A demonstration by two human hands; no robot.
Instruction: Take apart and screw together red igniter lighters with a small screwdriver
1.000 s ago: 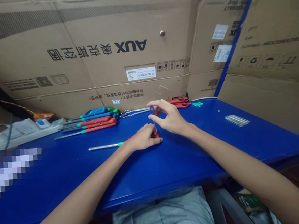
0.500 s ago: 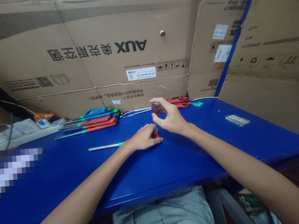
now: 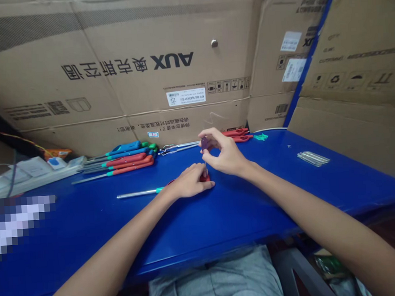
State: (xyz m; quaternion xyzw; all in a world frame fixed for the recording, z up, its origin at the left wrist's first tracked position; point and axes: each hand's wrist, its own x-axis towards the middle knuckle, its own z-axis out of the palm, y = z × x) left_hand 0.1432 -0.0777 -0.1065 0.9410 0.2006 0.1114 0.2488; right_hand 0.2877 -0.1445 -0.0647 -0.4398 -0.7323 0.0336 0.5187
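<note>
The step in hand looks like screwdriver work on a red tool (image 3: 138, 194). It lies near the middle of the blue table (image 3: 242, 216), its steel rod pointing left and its red handle mostly under the left hand (image 3: 193, 181). That hand's fingers bend down over the handle, apparently steadying it against the table; the exact hold beneath is hidden. The right hand (image 3: 223, 153) is curled around the purple grip of a screwdriver (image 3: 204, 144), with a rounded gap between thumb and forefinger. The thin shaft stands close to upright, dropping toward the right end of the red handle, where the tip cannot be made out; whether it sits in a screw cannot be told.

Judged from this pose, the next move calls for a small twist of the right fingers, with the shaft kept in line and the left hand firm so that the red tool does not roll.

Room is tightest at the back: a pile of tools (image 3: 127, 160) lies behind and to the left, two red handles (image 3: 238, 136) just beyond the right hand, and a cardboard box (image 3: 126, 31) rises behind them. To the right, a wide stretch of table reaches the small rods (image 3: 313, 159). The forearms cross the front edge.
</note>
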